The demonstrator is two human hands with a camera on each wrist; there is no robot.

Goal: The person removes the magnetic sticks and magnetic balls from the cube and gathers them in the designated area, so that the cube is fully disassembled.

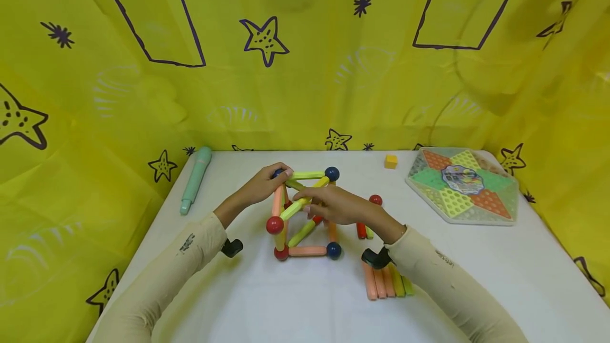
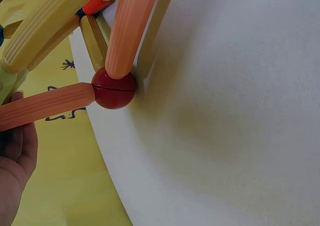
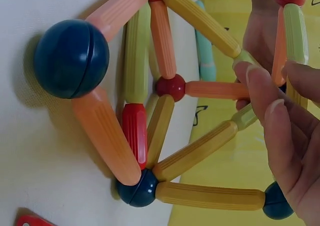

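Left hand (image 1: 262,184) and right hand (image 1: 337,204) grip the rod frame (image 1: 301,234), centre-picture: likely light, stiff, weak-jointed; best held by its rods.

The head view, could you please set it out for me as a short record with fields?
Frame: coloured rods joined by red balls and blue balls
Left hand: holds the frame's top far-left corner
Right hand: at the upper rods, grip unclear
Loose rods: row right of the frame
Far side, left to right: green tube, yellow cube, patterned board
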